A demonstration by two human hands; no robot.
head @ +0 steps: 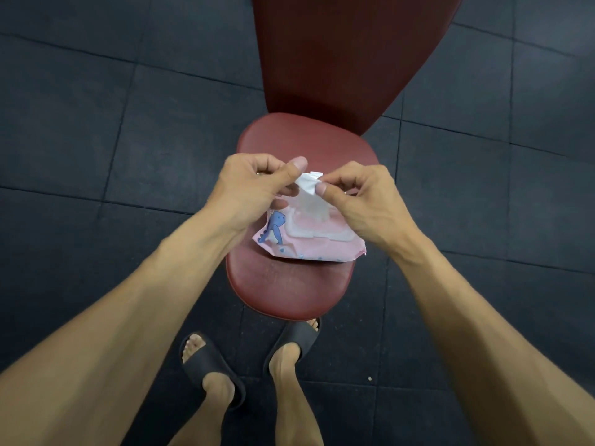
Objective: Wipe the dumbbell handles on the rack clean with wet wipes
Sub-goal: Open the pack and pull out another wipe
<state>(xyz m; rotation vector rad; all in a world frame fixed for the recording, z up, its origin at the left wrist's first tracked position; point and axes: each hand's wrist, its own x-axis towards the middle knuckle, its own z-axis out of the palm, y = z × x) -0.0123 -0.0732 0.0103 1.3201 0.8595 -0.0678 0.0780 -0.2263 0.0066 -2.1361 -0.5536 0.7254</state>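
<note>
In the head view, a white wet wipe (308,188) is pinched by the left grip (257,185) and the right grip (360,196) just above the pink wipes pack (309,244), which lies on the red counter (289,291).

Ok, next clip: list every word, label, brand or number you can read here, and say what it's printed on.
No text is readable anywhere in this frame.
pink wipes pack: shows only a blue cartoon dinosaur and small blue marks along its near edge, too small to read.
white wipe, bench seat, sandals: no print visible.
</note>
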